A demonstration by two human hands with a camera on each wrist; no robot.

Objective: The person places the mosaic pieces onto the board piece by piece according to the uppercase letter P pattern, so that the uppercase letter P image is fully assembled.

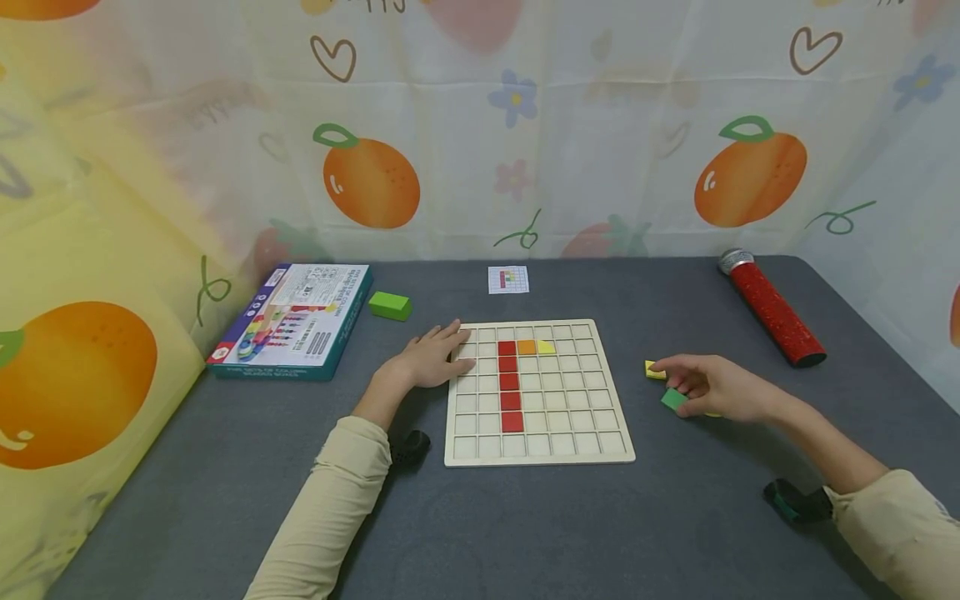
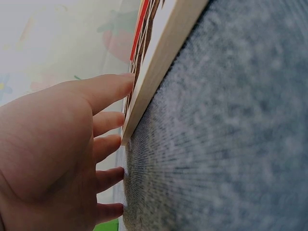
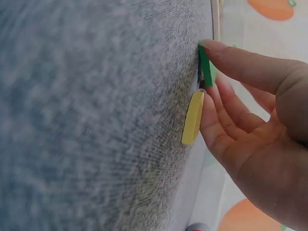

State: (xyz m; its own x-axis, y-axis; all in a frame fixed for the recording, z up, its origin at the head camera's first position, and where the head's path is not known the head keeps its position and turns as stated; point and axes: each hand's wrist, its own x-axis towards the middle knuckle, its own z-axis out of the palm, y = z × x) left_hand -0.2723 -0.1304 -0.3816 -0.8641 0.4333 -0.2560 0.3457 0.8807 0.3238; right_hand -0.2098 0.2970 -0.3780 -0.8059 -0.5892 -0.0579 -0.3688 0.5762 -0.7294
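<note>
I see my right hand [image 1: 716, 387] pinching a green tile [image 1: 673, 399] on the gray table [image 1: 675, 517], with a yellow tile [image 1: 654, 370] touching its fingertips at 11 o'clock. My left hand [image 1: 431, 358] lies flat and open on the left edge of the white grid board [image 1: 540, 450], at 9 o'clock. There is bare table between the board and my right hand.

Pattern card [image 1: 507, 279]: too small to read the grid colours.
Box [image 1: 294, 320]: print illegible.
Wooden board [image 2: 159, 62]: cut off by the left wrist picture's top edge.
Yellow piece [image 1: 712, 413]: mostly hidden under my right hand [image 1: 712, 387], perhaps rounded.
</note>
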